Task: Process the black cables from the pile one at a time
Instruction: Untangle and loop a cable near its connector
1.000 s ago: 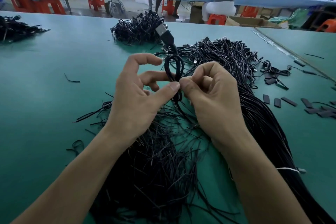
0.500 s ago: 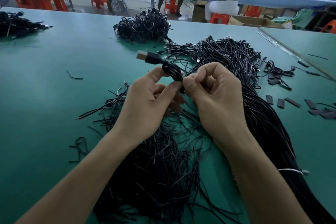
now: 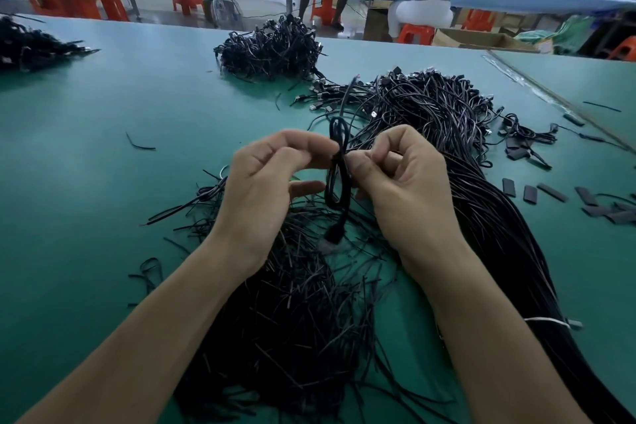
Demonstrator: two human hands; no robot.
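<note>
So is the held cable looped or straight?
Looped: the cable forms one loop above and one below where the left hand and right hand pinch its middle.

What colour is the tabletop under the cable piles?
The tabletop is teal green, shown best in the head view.

Bare hands (image 3: pixel 272 182) (image 3: pixel 406 189), bare forearms (image 3: pixel 144 337), nails seemingly short
</note>
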